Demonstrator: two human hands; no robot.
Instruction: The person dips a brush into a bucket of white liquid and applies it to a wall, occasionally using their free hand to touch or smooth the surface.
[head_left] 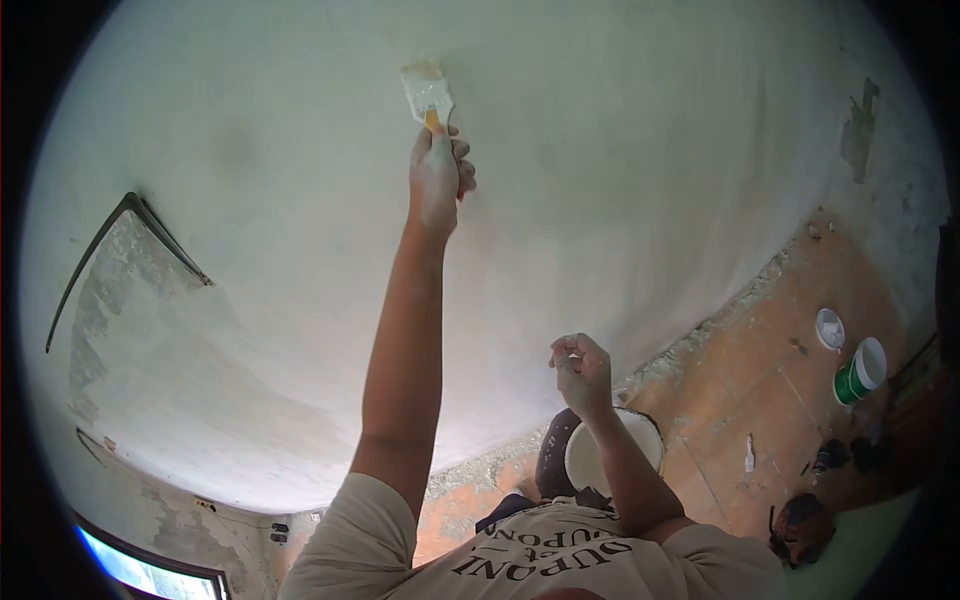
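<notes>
1. Nearest, at 6 o'clock, is the wearer's pale shirt with dark lettering.
2. At 4 o'clock, the right hand is raised with its fingers bent loosely inward; I cannot tell whether the fingertips meet or pinch anything.
3. Just beyond and below it, near 5 o'clock, stands a wide bucket, pale inside, partly hidden by the right forearm.
4. At 11 o'clock, the left hand reaches out, fingers and thumb wrapped around the handle of a flat hand tool. The tool's broad, white-smeared head points up, in front of the wall; I cannot tell whether it touches.
5. On the orange floor, 1 small white tool lies at 4 o'clock.
6. Farther out, at 3 o'clock, are a green-and-white tub and, just beside it, a round white lid.
7. At 9 o'clock, a dark bent strip runs along the wall.
</notes>
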